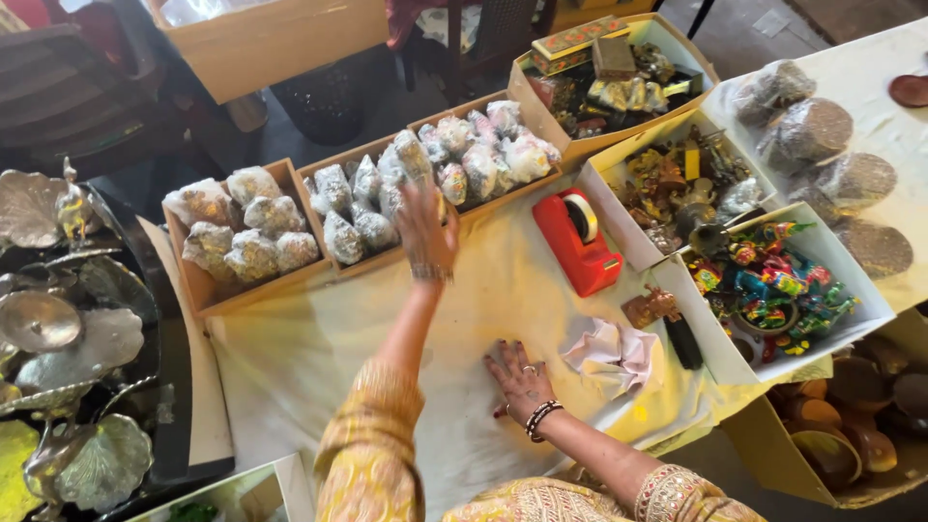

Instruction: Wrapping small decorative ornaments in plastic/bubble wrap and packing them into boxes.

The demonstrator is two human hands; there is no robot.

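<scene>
My left hand (426,235) reaches forward over the front edge of the middle wooden tray (333,274). It is blurred, and its fingertips meet a clear packet of silvery filling (411,157) among several such packets. Whether the fingers grip that packet cannot be told. My right hand (518,377) lies flat on the cream tablecloth (309,358) with its fingers spread and nothing in it. It wears rings and a beaded bracelet. A crumpled white paper (611,353) lies just to its right.
A red tape dispenser (578,242) stands beside the trays. White boxes hold brass trinkets (677,184) and colourful small items (764,285). Wrapped round packs (822,145) lie at the far right, silver leaf-shaped dishes (68,329) at the left, brown bowls (841,425) at the lower right.
</scene>
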